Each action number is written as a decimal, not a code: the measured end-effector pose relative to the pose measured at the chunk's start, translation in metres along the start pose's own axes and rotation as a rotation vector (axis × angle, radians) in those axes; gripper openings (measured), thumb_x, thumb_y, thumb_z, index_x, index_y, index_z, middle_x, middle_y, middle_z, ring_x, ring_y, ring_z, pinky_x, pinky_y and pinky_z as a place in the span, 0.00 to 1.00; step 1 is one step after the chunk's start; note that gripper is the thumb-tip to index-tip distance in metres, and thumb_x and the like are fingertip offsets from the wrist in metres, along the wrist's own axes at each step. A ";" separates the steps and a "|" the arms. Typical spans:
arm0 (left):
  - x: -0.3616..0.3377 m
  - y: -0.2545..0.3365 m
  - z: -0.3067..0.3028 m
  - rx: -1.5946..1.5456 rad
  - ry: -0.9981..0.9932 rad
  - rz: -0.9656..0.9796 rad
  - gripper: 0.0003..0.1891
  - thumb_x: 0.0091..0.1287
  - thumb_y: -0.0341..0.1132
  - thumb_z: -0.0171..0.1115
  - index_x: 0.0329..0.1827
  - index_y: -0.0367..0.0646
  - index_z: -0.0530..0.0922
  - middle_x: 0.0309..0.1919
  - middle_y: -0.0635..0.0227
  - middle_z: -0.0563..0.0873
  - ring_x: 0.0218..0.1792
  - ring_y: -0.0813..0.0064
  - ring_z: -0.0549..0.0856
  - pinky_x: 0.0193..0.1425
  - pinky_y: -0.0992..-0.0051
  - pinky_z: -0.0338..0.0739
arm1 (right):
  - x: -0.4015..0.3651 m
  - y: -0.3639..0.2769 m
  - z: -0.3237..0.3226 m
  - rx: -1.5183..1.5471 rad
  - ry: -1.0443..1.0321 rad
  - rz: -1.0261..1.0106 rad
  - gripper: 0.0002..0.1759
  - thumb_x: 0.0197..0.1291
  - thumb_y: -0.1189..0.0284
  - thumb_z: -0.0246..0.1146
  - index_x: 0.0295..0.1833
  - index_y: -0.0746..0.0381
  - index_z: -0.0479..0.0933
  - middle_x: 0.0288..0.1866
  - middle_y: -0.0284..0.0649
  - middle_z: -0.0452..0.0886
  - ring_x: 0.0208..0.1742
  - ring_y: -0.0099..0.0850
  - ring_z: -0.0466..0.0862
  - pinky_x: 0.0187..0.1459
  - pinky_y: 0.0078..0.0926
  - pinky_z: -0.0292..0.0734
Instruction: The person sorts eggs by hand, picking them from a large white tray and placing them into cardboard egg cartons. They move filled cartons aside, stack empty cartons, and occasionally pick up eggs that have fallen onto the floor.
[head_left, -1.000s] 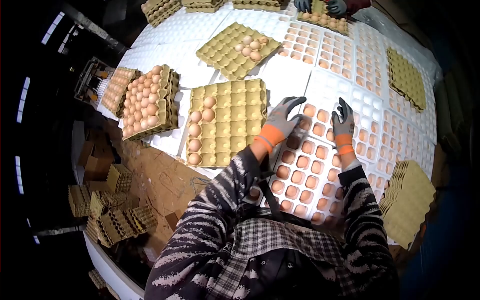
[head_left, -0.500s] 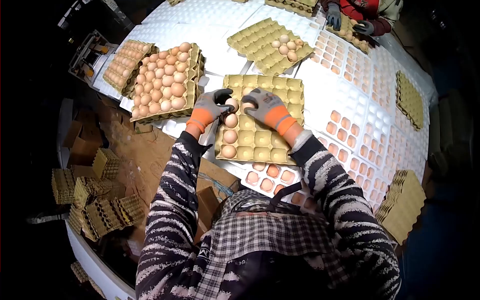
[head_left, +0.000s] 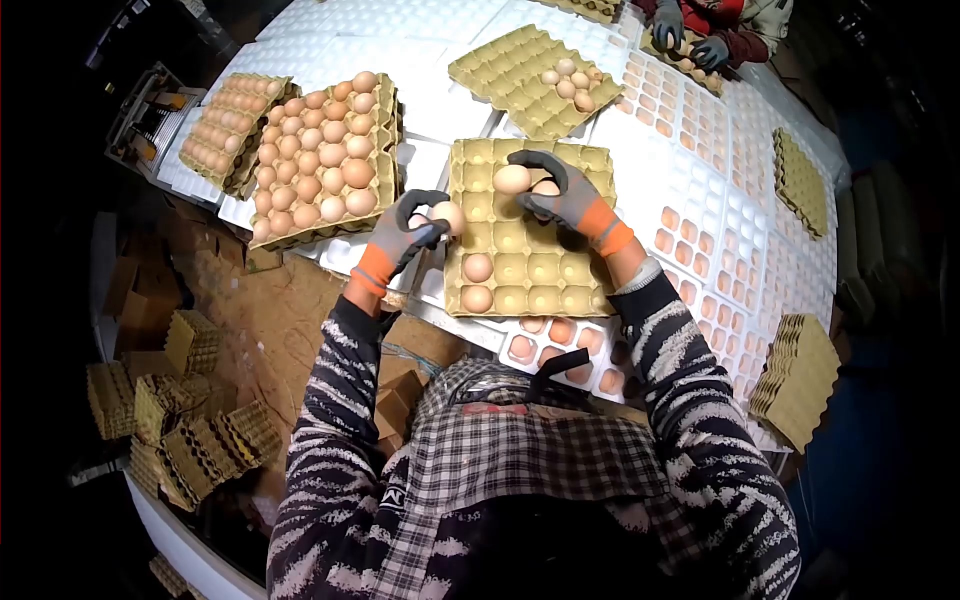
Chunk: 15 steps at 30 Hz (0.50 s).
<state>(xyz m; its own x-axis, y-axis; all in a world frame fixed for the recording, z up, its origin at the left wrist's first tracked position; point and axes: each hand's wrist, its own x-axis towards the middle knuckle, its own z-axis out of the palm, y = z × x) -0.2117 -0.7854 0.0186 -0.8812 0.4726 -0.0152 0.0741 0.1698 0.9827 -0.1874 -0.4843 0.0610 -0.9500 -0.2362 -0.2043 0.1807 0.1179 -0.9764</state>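
Note:
In front of me lies a yellow pulp egg tray [head_left: 540, 268], with two eggs [head_left: 477, 268] in its lower left cups. My left hand [head_left: 412, 232], in a grey and orange glove, is closed on eggs [head_left: 449, 218] at the tray's left edge. Over the tray's upper part, my right hand [head_left: 568, 200], gloved alike, is closed on two eggs [head_left: 512, 180]. To the left, a stack of pulp trays [head_left: 325, 160] is filled with brown eggs.
Another filled stack [head_left: 228, 130] stands at far left. Beyond my tray is a partly filled pulp tray [head_left: 530, 80]. White trays with eggs [head_left: 690, 240] cover the right side. A co-worker's gloved hands [head_left: 690, 45] are at the top. Empty pulp trays [head_left: 797, 380] stand at lower right.
Both hands have lifted from the tray's left column with eggs in them. My left hand moved left and down, my right hand moved right. Two eggs fewer sit in that column.

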 end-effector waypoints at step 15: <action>-0.076 0.025 0.067 0.975 -0.131 0.114 0.30 0.45 0.38 0.84 0.56 0.53 0.87 0.69 0.56 0.76 0.62 0.48 0.79 0.66 0.56 0.77 | -0.081 0.013 -0.044 0.502 -0.037 0.160 0.30 0.71 0.60 0.67 0.74 0.60 0.72 0.60 0.44 0.84 0.53 0.27 0.85 0.44 0.20 0.81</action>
<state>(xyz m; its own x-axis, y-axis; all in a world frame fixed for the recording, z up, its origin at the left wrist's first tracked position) -0.1118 -0.7586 0.0319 -0.7908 0.6120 -0.0084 0.5588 0.7275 0.3982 -0.1197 -0.4211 0.0680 -0.8925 -0.2883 -0.3470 0.4312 -0.3193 -0.8439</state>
